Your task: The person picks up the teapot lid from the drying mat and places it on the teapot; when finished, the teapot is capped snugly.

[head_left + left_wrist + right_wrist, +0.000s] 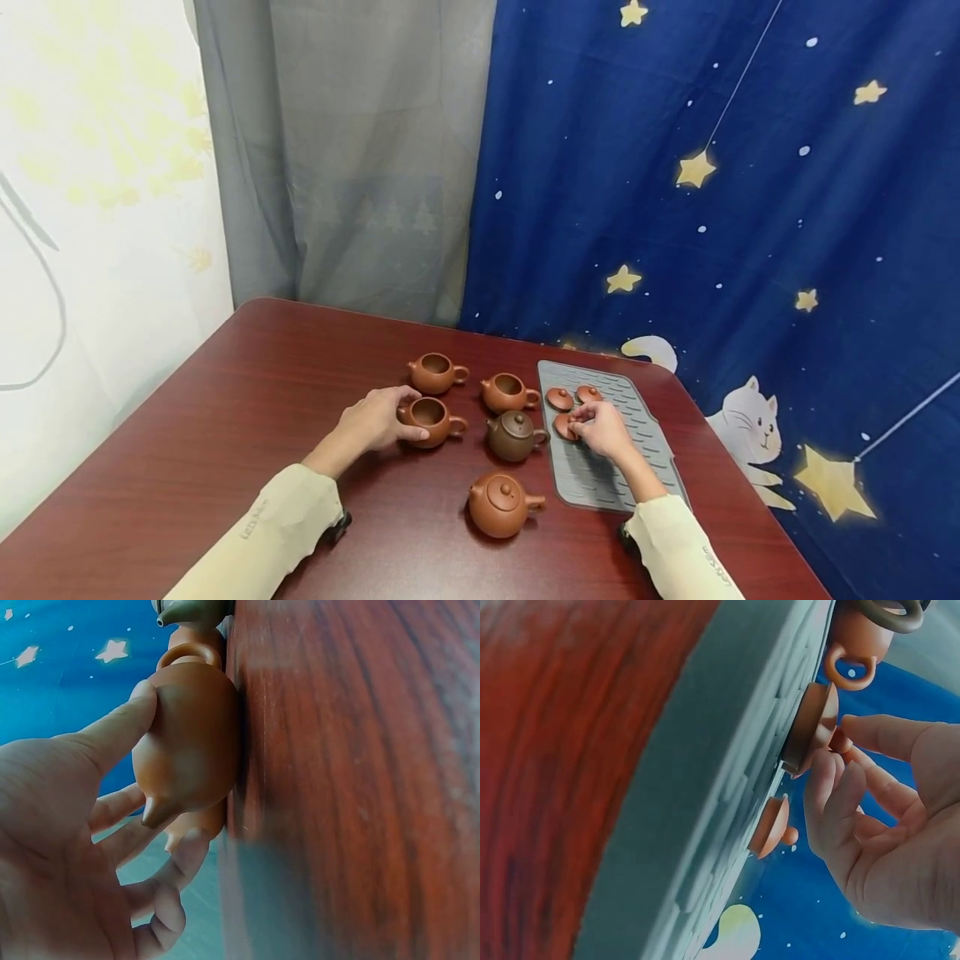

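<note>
My left hand (378, 419) grips a lidless orange-brown clay teapot (432, 432) from its spout side, the handle pointing right. In the left wrist view the thumb lies against the teapot body (187, 742), while the other fingers reach around its far side. With thumb and fingertips, my right hand (602, 428) pinches the knob of a clay lid (563, 427) on the grey mat (600, 492). The right wrist view shows that lid (810, 731) at or just above the ridged mat surface; a gap cannot be told.
Two more lidless teapots, one at the back (432, 381) and one beside the mat (501, 394), stand on the table (337, 342). A dark brown lidded teapot (512, 446) and an orange lidded teapot (497, 518) stand between my arms. Two other lids (558, 400) (588, 393) lie on the mat.
</note>
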The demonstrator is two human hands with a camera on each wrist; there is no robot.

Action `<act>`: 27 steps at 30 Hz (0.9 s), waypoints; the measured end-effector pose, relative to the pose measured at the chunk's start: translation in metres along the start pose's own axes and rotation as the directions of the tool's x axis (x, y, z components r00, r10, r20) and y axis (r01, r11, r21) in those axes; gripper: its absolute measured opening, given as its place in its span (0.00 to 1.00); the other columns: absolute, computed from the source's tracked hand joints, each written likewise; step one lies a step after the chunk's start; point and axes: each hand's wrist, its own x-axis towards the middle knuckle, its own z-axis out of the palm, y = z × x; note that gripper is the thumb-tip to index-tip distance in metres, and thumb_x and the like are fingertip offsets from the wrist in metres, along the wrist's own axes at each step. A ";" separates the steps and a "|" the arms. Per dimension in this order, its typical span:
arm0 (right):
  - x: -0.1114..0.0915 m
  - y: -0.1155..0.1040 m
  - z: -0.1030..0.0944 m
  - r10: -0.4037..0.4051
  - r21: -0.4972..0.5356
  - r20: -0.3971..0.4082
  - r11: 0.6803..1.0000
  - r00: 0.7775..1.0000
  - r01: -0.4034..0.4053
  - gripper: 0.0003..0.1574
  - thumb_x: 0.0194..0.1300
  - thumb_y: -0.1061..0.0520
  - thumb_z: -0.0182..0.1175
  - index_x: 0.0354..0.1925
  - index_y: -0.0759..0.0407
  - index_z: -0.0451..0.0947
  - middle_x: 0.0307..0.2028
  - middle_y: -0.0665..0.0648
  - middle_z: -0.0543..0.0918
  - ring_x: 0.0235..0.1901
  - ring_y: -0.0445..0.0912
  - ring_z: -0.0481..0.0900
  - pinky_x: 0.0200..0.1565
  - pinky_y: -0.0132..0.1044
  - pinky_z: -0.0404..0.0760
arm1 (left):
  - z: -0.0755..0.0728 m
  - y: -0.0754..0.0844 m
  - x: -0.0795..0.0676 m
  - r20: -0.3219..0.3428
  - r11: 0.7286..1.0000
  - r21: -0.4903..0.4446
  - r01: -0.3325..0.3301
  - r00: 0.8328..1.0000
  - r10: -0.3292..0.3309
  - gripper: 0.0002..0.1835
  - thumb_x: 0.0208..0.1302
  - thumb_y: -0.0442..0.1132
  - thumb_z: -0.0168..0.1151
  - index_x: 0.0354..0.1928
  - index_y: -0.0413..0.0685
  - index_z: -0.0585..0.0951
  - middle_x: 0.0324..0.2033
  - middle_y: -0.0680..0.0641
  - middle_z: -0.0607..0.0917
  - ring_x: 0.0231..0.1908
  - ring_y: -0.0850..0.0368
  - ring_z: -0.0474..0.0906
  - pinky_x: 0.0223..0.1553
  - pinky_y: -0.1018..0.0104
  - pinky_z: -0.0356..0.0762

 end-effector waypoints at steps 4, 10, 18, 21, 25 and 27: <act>0.002 0.003 0.002 -0.012 -0.011 -0.007 1.000 1.000 0.012 0.06 0.57 0.63 0.70 0.35 0.63 0.85 0.30 0.53 0.84 0.31 0.46 0.78 0.33 0.40 0.75 | 0.001 0.000 0.000 0.000 1.000 -0.006 0.005 1.000 -0.005 0.37 0.47 0.60 0.78 0.61 0.61 0.78 0.56 0.51 0.82 0.56 0.48 0.78 0.46 0.40 0.73; 0.003 0.002 0.003 -0.022 -0.005 -0.011 1.000 1.000 0.022 0.04 0.58 0.64 0.70 0.34 0.62 0.84 0.29 0.53 0.84 0.30 0.45 0.78 0.33 0.40 0.76 | 0.001 0.001 -0.001 -0.002 1.000 -0.014 0.023 1.000 -0.023 0.37 0.47 0.60 0.78 0.61 0.62 0.78 0.57 0.51 0.82 0.57 0.46 0.77 0.47 0.39 0.72; 0.001 -0.003 0.003 -0.016 -0.028 -0.036 0.999 0.999 0.015 0.04 0.59 0.62 0.70 0.34 0.61 0.85 0.29 0.53 0.84 0.30 0.46 0.79 0.33 0.40 0.76 | 0.002 -0.001 0.000 -0.006 1.000 -0.013 0.025 1.000 -0.025 0.37 0.47 0.60 0.78 0.61 0.62 0.78 0.57 0.52 0.82 0.57 0.48 0.77 0.47 0.39 0.72; -0.002 -0.012 0.002 0.010 -0.034 -0.057 0.999 0.998 -0.012 0.04 0.59 0.60 0.69 0.34 0.61 0.84 0.29 0.53 0.85 0.30 0.46 0.80 0.32 0.39 0.77 | 0.002 -0.001 0.000 -0.008 1.000 -0.011 0.018 1.000 -0.018 0.37 0.47 0.60 0.78 0.61 0.62 0.78 0.56 0.51 0.82 0.57 0.48 0.77 0.46 0.39 0.72; -0.006 -0.029 -0.002 0.042 -0.008 -0.070 0.999 0.997 -0.043 0.06 0.60 0.59 0.69 0.35 0.61 0.85 0.31 0.54 0.85 0.29 0.46 0.80 0.29 0.39 0.77 | 0.003 0.000 -0.001 -0.010 1.000 -0.007 0.026 1.000 -0.026 0.36 0.48 0.61 0.77 0.61 0.64 0.78 0.55 0.50 0.82 0.56 0.48 0.77 0.46 0.39 0.72; -0.009 -0.037 -0.004 0.055 0.004 -0.080 0.999 0.995 -0.055 0.06 0.60 0.57 0.69 0.35 0.59 0.85 0.32 0.54 0.85 0.30 0.46 0.80 0.29 0.39 0.77 | 0.003 0.001 -0.002 -0.010 1.000 -0.001 0.028 1.000 -0.028 0.36 0.48 0.61 0.77 0.61 0.64 0.78 0.54 0.50 0.82 0.56 0.48 0.77 0.46 0.40 0.73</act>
